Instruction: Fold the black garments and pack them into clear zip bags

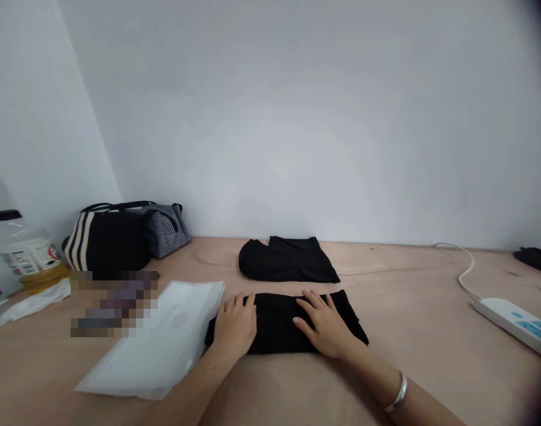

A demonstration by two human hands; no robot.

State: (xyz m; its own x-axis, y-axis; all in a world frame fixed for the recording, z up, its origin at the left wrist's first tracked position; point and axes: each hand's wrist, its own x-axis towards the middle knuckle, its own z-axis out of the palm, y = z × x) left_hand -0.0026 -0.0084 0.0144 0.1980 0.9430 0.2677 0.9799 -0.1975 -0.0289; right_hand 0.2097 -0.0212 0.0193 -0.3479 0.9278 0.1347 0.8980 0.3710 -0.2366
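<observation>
A folded black garment lies flat on the wooden table in front of me; its exact kind is not clear. My left hand rests on its left end, palm down, with the fingers laid over the cloth. Toward its right end, my right hand lies palm down with spread fingers, and a silver bangle circles that wrist. Neither hand grips the cloth. Just behind it, by the wall, is a second folded black garment, rounded at its left end and notched along the top.
Left of the garment lies a stack of white plastic packaging bags. Farther left are a blurred-out item, a black-and-striped bag and an oil bottle. A white power strip with its cable sits at right.
</observation>
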